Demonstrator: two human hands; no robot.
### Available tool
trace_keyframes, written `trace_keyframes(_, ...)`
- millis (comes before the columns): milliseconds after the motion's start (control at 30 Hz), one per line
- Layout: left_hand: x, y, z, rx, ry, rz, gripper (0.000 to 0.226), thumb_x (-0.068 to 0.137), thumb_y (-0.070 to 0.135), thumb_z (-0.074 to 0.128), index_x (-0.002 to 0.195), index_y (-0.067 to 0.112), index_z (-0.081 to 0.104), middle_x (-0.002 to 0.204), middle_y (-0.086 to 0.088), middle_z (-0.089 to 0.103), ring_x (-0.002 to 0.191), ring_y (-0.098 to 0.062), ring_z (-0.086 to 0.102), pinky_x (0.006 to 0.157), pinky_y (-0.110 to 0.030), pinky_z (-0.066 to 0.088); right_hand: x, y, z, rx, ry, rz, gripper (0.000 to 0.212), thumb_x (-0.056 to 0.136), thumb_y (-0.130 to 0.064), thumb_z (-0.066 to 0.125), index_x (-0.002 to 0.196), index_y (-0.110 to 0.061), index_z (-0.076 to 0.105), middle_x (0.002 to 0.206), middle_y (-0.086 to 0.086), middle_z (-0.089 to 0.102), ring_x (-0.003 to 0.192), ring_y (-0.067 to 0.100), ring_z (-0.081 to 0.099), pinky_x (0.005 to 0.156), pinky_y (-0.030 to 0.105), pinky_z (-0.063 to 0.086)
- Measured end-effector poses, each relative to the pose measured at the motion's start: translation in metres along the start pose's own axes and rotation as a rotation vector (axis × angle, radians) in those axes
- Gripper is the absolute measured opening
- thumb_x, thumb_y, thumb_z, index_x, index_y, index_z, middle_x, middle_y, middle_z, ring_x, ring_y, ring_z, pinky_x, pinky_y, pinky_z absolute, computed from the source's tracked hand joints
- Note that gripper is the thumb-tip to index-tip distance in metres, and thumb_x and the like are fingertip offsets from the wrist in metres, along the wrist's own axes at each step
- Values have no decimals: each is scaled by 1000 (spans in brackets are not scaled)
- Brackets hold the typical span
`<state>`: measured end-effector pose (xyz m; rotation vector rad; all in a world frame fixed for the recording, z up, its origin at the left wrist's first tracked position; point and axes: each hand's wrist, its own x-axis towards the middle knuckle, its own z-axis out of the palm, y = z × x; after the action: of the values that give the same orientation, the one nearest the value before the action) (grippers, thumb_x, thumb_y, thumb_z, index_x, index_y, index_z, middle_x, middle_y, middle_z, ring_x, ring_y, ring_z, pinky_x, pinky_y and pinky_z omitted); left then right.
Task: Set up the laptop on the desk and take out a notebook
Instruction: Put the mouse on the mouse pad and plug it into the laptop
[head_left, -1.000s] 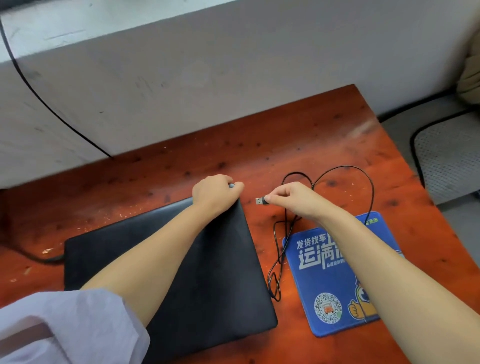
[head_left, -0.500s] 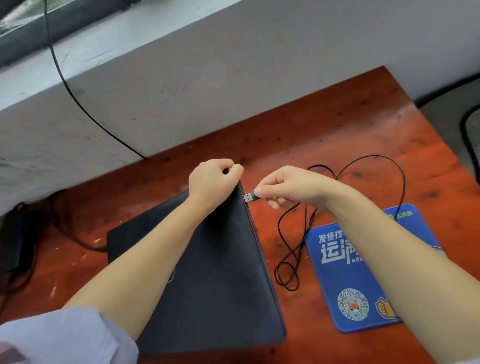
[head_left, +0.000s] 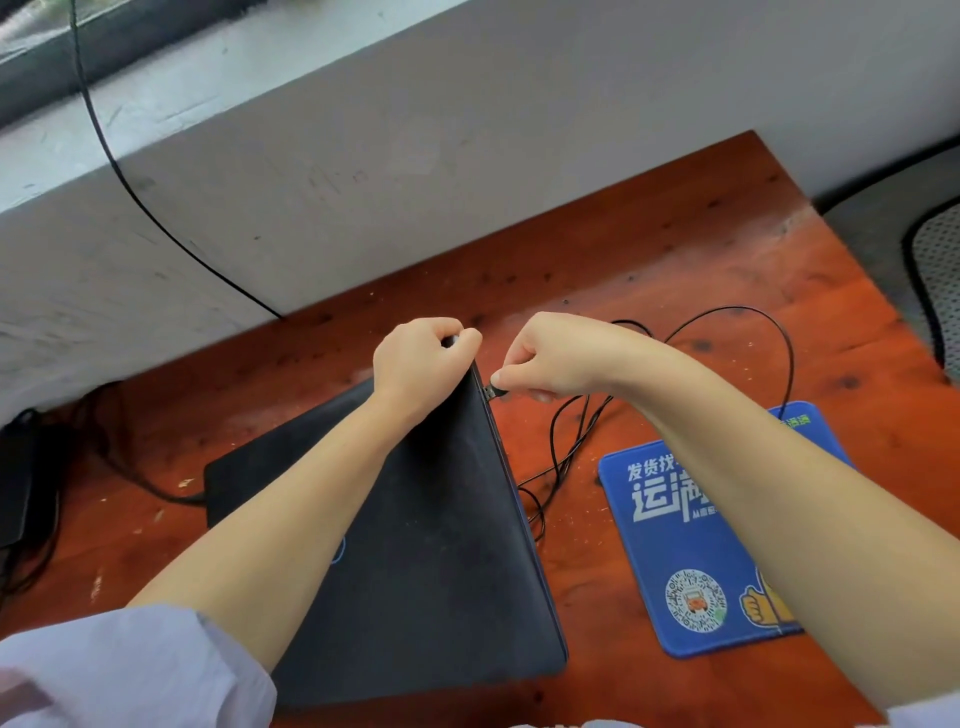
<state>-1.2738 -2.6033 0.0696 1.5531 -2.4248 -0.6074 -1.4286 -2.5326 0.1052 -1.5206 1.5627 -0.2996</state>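
Note:
A closed black laptop lies on the reddish wooden desk. My left hand grips the laptop's far right corner, fingers curled over the edge. My right hand pinches a USB plug at the laptop's right side near that corner; the plug's metal end touches the laptop's edge. The plug's thin black cable loops across the desk behind my right arm. No notebook is in view.
A blue mouse pad with white lettering and a QR code lies right of the laptop. A black power brick and cords sit at the desk's left edge. A grey wall ledge runs behind; a cable hangs down it.
My right hand has carried the USB plug leftward from open air to the laptop's right edge. The head camera has shifted, so the laptop and desk appear further right and lower.

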Motion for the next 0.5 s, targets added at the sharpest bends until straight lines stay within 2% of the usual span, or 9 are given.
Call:
trace_keyframes(100,0,-1,-1,-18,5,5,30,72,35,39,48,17,32,45,2,29,46,-13,28,53,-30,31,-3,6,-1,84,-67,-26,38,88,-37,52,68,-7,65,44,-6,45,33,4,32,46,22,32)
trace_keyframes(233,-1,1,0,-11,10,-5,30,73,34,38,49,17,32,47,2,31,46,-14,30,66,-31,33,-2,8,5,97,-13,-38,31,88,-34,54,72,-12,69,38,-10,44,32,3,34,37,12,30)
trace_keyframes(267,-1,1,1,-10,8,-9,29,72,34,38,49,17,32,47,2,31,46,-14,30,66,-31,35,-2,8,7,74,4,-55,28,88,-33,54,74,-15,70,43,-11,48,37,0,39,41,12,33)
trace_keyframes(333,-1,1,1,-14,3,-6,29,72,34,39,49,17,33,46,2,30,46,-13,29,61,-32,37,-4,10,15,24,28,-100,19,88,-34,56,95,-21,69,73,-13,62,66,-1,56,61,19,41)
trace_keyframes(367,-1,0,0,-19,-1,0,29,72,34,39,49,17,34,46,2,30,46,-12,29,58,-32,36,-6,12,19,17,38,-114,21,87,-34,57,105,-24,63,86,-13,61,78,3,56,68,22,41)
trace_keyframes(400,-2,0,-1,-24,-3,8,30,73,34,39,48,17,35,46,3,31,46,-12,30,56,-31,35,-8,14,24,33,48,-127,23,88,-34,58,109,-26,56,88,-15,57,78,6,54,67,23,40)
trace_keyframes(500,-2,-1,-4,-31,10,7,30,73,33,39,49,15,39,48,2,33,48,-13,31,53,-29,31,-10,16,31,24,102,-180,16,90,-30,56,100,-23,45,78,-11,53,64,8,48,55,23,37)
